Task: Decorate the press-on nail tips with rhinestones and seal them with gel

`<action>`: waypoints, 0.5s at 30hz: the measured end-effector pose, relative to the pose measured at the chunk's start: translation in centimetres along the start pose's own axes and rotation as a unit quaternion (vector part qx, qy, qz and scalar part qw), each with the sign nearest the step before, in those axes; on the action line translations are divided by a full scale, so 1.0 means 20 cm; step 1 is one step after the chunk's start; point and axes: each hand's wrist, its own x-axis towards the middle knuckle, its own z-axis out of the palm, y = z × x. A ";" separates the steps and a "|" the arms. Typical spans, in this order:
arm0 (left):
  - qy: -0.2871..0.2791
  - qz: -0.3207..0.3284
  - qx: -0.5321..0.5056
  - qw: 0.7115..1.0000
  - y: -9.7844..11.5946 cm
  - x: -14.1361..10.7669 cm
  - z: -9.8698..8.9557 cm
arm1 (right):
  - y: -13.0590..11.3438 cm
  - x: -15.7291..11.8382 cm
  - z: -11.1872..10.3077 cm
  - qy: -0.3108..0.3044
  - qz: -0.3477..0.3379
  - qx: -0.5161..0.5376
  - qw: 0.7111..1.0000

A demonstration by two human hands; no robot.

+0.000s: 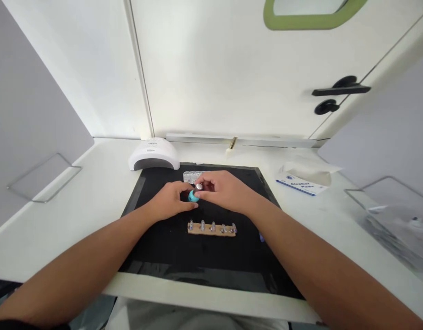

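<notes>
White nail lamp [153,153] at far left; then left hand [170,199] curls around the small turquoise bottle [193,197] above the black mat [194,254], cap [198,187] at its top, whether loosened I can't tell. Cardboard strip [211,232] in front carries five clear tips, mounted but showing no turquoise, so work looks early; right hand [228,189] pinches the cap, fingers narrow.
</notes>
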 end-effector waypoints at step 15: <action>-0.015 0.018 -0.010 1.000 0.01 0.01 0.00 | -0.05 0.01 0.01 -0.067 0.013 -0.221 0.973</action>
